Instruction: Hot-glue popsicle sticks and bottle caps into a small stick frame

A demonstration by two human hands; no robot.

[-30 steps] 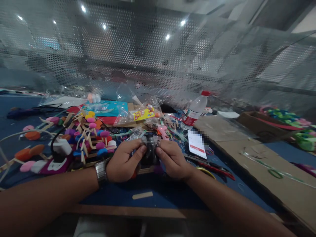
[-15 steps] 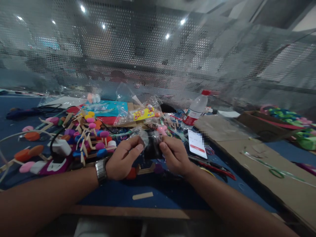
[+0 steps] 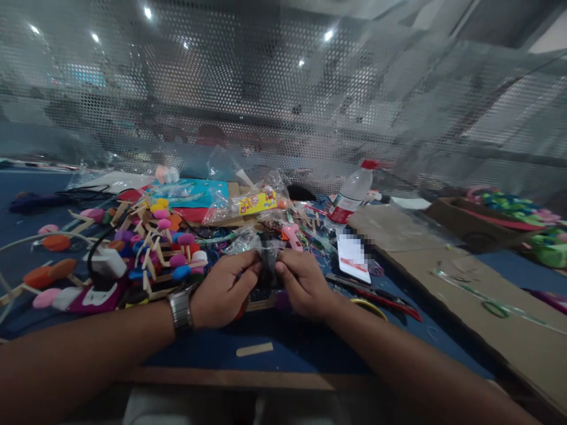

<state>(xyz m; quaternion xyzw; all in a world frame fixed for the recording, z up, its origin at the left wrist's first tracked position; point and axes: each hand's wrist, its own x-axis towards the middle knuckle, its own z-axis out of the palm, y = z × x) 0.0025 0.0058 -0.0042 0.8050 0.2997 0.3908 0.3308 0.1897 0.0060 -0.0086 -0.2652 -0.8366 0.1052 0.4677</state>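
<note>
My left hand (image 3: 228,288), with a metal watch (image 3: 180,308) at its wrist, pinches one side of a clear plastic bag (image 3: 269,262) that has something black in it. My right hand (image 3: 305,284) grips the other side of that bag, thumb and fingers closed. What the black contents are, I cannot make out. Just beyond the hands lies a pink glue gun (image 3: 292,236). Below them a single wooden craft stick (image 3: 254,349) lies on the blue table (image 3: 212,354). Part of a stick piece with a purple lump shows under my right hand.
Left is a heap of craft sticks with coloured lumps (image 3: 153,254) and a white plug (image 3: 106,262). Behind lie a yellow-labelled plastic packet (image 3: 257,203) and a bottle (image 3: 352,195). On the right are a phone (image 3: 352,257), red-handled pliers (image 3: 394,301), cardboard (image 3: 443,283) and a filled box (image 3: 478,221).
My hands have come closer together, and the bag between them is now bunched and narrower. More of the pink glue gun shows behind.
</note>
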